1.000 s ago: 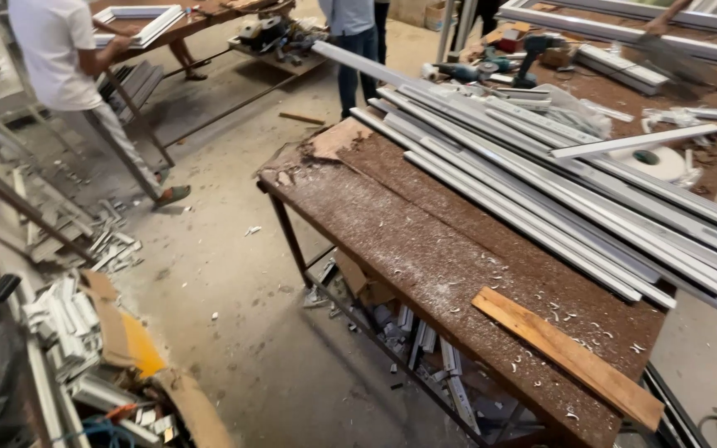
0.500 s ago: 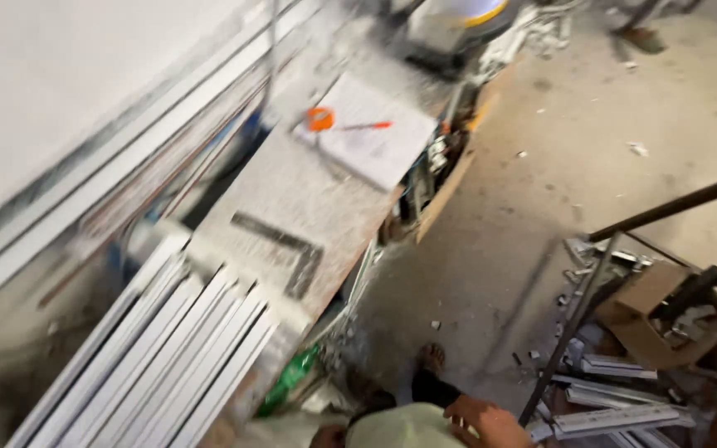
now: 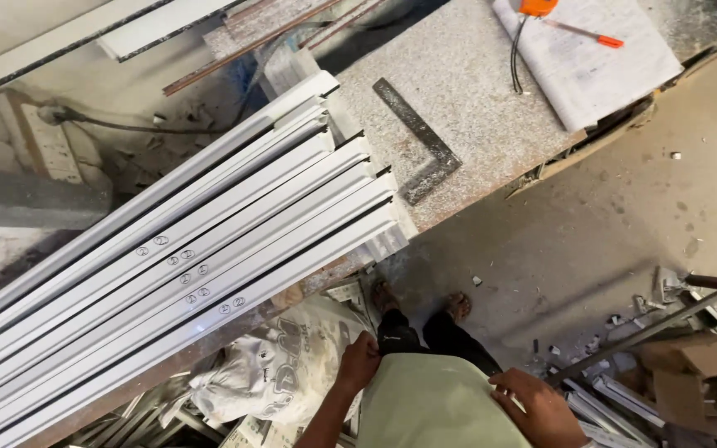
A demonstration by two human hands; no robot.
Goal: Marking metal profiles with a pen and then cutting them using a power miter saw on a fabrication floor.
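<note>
Looking straight down from the head camera, the left hand (image 3: 359,362) rests loosely curled against the hem of a pale green shirt (image 3: 440,406), holding nothing. The right hand (image 3: 538,406) lies flat on the shirt's other side, fingers spread, likewise empty. Both hang idle at the waist, well apart from the work. A bundle of white aluminium profiles (image 3: 184,265) lies side by side on the speckled workbench (image 3: 475,91), ends lined up near its edge, probably for easy measuring. A steel try square (image 3: 425,149) lies flat just beyond those ends. A white printed sack (image 3: 271,373) sits below the bench, near the left hand.
</note>
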